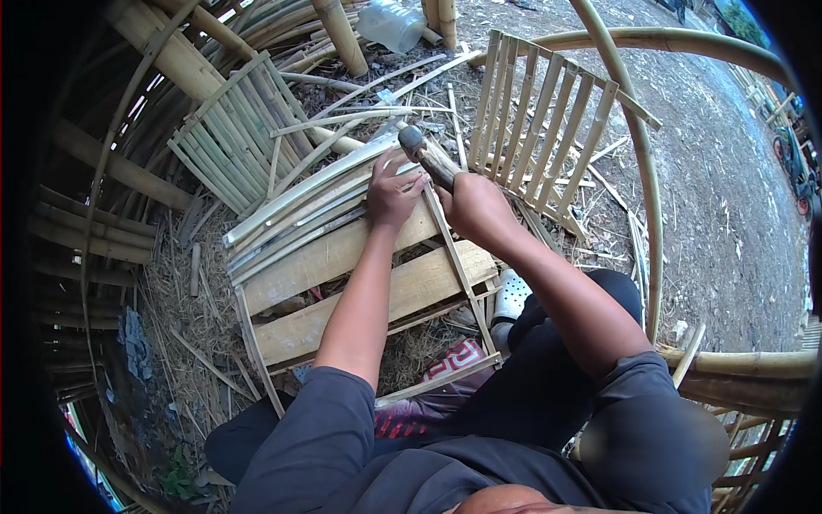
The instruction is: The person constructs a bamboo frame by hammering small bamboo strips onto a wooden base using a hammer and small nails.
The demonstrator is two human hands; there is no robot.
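My right hand (473, 206) is wrapped round the wooden handle of a hammer (438, 161). The hammer's dark rounded head points away from me, just above and right of my left fingers. My left hand (394, 195) is bent over the far right corner of a bamboo frame, thumb and fingers pinched together; whatever they hold is too small to make out. Several pale bamboo slats (300, 207) lie side by side across the frame's far part. Under them sit two wide wooden boards (377, 291). A thin side strip (458, 265) of the frame runs toward me from my left hand.
A finished-looking slatted panel (548, 120) leans at the far right, and a greener one (240, 128) stands far left. A curved bamboo pole (646, 188) rises on the right. Straw and offcuts cover the ground. A clear plastic jug (390, 24) lies at the back.
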